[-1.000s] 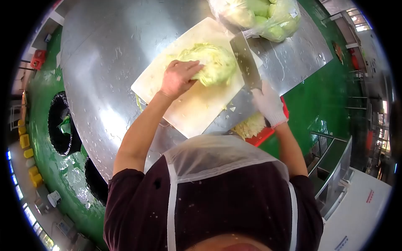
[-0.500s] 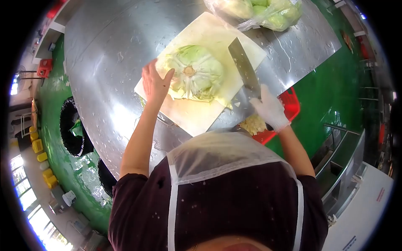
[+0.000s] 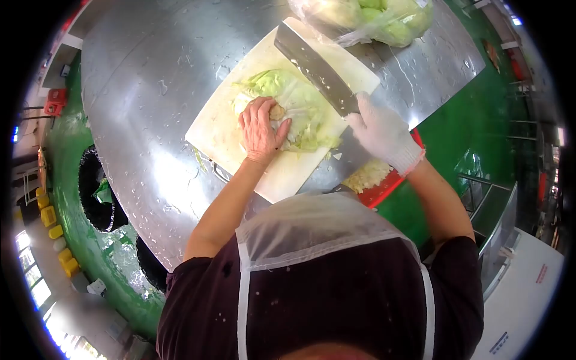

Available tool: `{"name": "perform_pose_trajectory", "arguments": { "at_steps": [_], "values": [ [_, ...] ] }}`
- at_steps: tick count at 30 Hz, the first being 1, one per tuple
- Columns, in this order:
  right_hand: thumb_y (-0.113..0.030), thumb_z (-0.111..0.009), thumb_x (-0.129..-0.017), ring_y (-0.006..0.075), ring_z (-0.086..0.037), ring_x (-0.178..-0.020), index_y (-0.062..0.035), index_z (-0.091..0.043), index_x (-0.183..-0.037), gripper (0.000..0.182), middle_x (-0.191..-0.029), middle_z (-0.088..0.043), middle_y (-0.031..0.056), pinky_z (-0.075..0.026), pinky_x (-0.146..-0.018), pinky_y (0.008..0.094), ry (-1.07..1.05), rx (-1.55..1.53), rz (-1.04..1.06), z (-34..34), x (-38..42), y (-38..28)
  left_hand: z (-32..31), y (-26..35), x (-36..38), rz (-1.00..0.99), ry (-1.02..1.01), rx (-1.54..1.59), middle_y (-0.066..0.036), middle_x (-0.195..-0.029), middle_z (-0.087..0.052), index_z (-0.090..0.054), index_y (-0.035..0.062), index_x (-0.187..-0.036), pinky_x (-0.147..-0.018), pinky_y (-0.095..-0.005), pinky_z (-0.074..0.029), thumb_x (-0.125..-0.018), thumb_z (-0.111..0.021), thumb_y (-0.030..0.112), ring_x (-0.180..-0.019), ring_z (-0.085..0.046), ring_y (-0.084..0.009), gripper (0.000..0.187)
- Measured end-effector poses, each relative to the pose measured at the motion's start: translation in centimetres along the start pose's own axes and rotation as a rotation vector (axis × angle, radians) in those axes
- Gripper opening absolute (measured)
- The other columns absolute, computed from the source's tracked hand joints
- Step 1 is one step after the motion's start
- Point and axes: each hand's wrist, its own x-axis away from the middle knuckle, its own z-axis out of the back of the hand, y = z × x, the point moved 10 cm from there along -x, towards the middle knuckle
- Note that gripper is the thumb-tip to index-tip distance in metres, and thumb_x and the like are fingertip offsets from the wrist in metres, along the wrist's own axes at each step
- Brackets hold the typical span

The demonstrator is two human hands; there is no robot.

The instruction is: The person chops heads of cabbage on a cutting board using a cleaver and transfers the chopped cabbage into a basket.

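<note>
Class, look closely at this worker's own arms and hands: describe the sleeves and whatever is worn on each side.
The left hand is bare. The right hand wears a white fabric glove with a thin pinkish-red edge at its cuff. Both sleeves are short and dark maroon, leaving the forearms uncovered. No watch or bracelet shows.

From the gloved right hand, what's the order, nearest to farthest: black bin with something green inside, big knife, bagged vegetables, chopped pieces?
1. Big knife: in the gloved right hand.
2. Chopped pieces: at the red tub, nearer the body.
3. Bagged vegetables: far side of the table.
4. Black bin: left, on the floor.
</note>
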Motion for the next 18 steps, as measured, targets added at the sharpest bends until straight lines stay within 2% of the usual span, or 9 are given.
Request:
{"name": "perform_pose_trajectory", "arguments": {
  "at_steps": [3,6,10,13,15,18],
  "values": [
    [-0.026,-0.051,-0.093,0.0449,-0.061,-0.078,-0.0005,-0.044,-0.103,0.028,-0.081,-0.063,0.0242,-0.046,-0.069,0.0521,-0.144,0.008,-0.134,-0.1,-1.6,-0.5,0.0,0.0,-0.1,0.022,0.006,0.005,-0.008,-0.125,-0.052,-0.048,0.0118,-0.121,-0.100,-0.0449,-0.032,-0.074,-0.075,0.026,-0.120,-0.046,-0.0315,0.057],
    [-0.025,-0.050,-0.094,0.0451,-0.061,-0.083,-0.0005,-0.044,-0.102,0.026,-0.083,-0.063,0.0243,-0.046,-0.073,0.0531,-0.282,0.066,-0.113,-7.6,-4.0,1.3,0.1,-0.1,0.1,0.035,0.007,0.010,-0.008,-0.125,-0.052,-0.048,0.0115,-0.121,-0.100,-0.0448,-0.031,-0.074,-0.075,0.025,-0.120,-0.046,-0.0314,0.056],
    [-0.024,-0.049,-0.094,0.0457,-0.061,-0.084,-0.0002,-0.044,-0.103,0.026,-0.084,-0.063,0.0251,-0.045,-0.075,0.0538,-0.258,0.069,-0.106,-9.0,-5.2,1.5,0.2,0.2,-0.4,0.057,-0.008,-0.001,-0.009,-0.124,-0.052,-0.049,0.0106,-0.122,-0.100,-0.0448,-0.032,-0.077,-0.072,0.020,-0.119,-0.046,-0.0316,0.052],
    [-0.025,-0.048,-0.094,0.0456,-0.061,-0.083,-0.0001,-0.044,-0.104,0.027,-0.084,-0.063,0.0260,-0.046,-0.074,0.0534,-0.200,0.087,-0.093,-7.9,-5.6,1.3,0.3,0.0,0.0,-0.012,0.054,0.028,-0.011,-0.123,-0.052,-0.049,0.0091,-0.121,-0.099,-0.0444,-0.034,-0.079,-0.068,0.013,-0.118,-0.046,-0.0333,0.047],
    [-0.025,-0.048,-0.093,0.0454,-0.061,-0.082,0.0005,-0.044,-0.104,0.027,-0.083,-0.063,0.0267,-0.046,-0.073,0.0530,-0.141,0.089,-0.104,-6.3,-4.9,0.8,0.8,-0.3,-0.1,0.024,0.112,0.076,-0.013,-0.121,-0.052,-0.050,0.0076,-0.120,-0.098,-0.0446,-0.035,-0.079,-0.065,0.008,-0.115,-0.047,-0.0345,0.044],
    [-0.024,-0.047,-0.093,0.0448,-0.061,-0.081,0.0013,-0.044,-0.104,0.028,-0.083,-0.062,0.0269,-0.046,-0.073,0.0523,-0.175,0.010,-0.126,-2.8,-3.1,-1.1,0.9,-0.7,0.9,0.106,0.104,0.119,-0.014,-0.118,-0.053,-0.050,0.0052,-0.118,-0.097,-0.0446,-0.036,-0.081,-0.060,0.004,-0.110,-0.047,-0.0351,0.039]
  ]
}}
